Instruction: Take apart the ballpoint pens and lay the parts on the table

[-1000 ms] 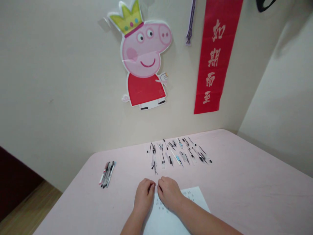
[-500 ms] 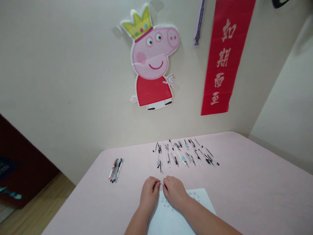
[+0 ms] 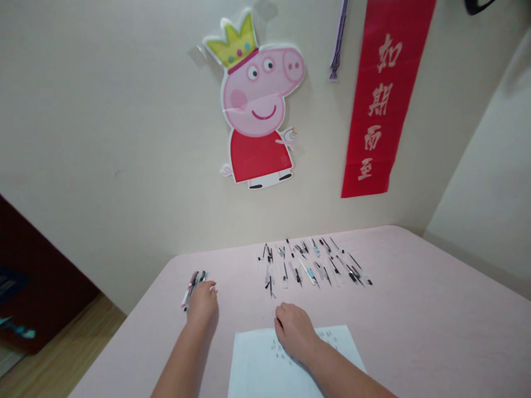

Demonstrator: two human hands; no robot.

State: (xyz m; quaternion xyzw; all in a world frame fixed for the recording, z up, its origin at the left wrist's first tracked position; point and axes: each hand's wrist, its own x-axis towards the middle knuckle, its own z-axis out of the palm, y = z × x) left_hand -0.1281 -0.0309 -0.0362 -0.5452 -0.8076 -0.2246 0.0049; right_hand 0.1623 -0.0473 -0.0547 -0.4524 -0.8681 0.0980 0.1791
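Note:
My left hand (image 3: 202,301) is over the right side of a small bunch of pens (image 3: 191,287) on the left of the table. Its fingertips point away to the right with a small gap between them, and it covers part of the pens. Whether it touches them I cannot tell. My right hand (image 3: 293,327) rests at the top edge of a white sheet of paper (image 3: 253,362) with rows of handwritten marks. Its fingers are curled closed, and what is inside them, if anything, is hidden.
Two rough rows of pen parts (image 3: 286,271), with clear barrels, dark caps and thin refills, lie beyond my right hand. A pink cloth (image 3: 415,331) covers the table, which meets the wall behind. A cartoon pig cutout (image 3: 261,155) and a red banner (image 3: 373,155) hang there.
My left hand has moved left, away from my right hand, to the bunch of pens. More of the paper shows. My right hand stays nearly in place.

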